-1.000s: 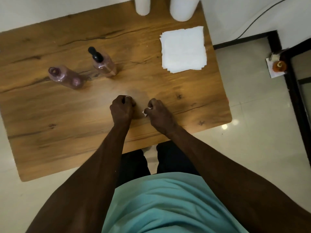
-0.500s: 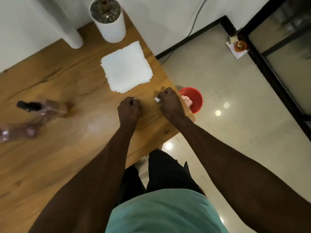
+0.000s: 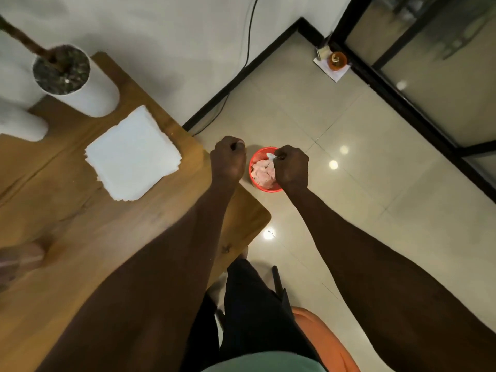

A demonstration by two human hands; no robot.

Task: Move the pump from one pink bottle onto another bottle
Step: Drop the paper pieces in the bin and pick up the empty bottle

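Note:
My right hand (image 3: 291, 167) is a fist shut on a small crumpled white tissue (image 3: 271, 156), held over a red bin (image 3: 264, 187) on the floor. My left hand (image 3: 228, 159) is a closed fist above the table's right edge, with nothing visible in it. Only a blurred pink bottle (image 3: 18, 260) shows at the far left edge of the wooden table (image 3: 80, 237). The pump and the other bottle are out of view.
A stack of white paper napkins (image 3: 132, 154) lies on the table. A white plant pot (image 3: 75, 81) and a white cylinder (image 3: 18, 122) stand at the back. The red bin holds pinkish crumpled tissues. A black cable (image 3: 248, 41) runs down the wall.
The view has swung right, and the bottles slid off to the left. Both fists moved right off the table centre; the right hand with the tissue is now over the red bin.

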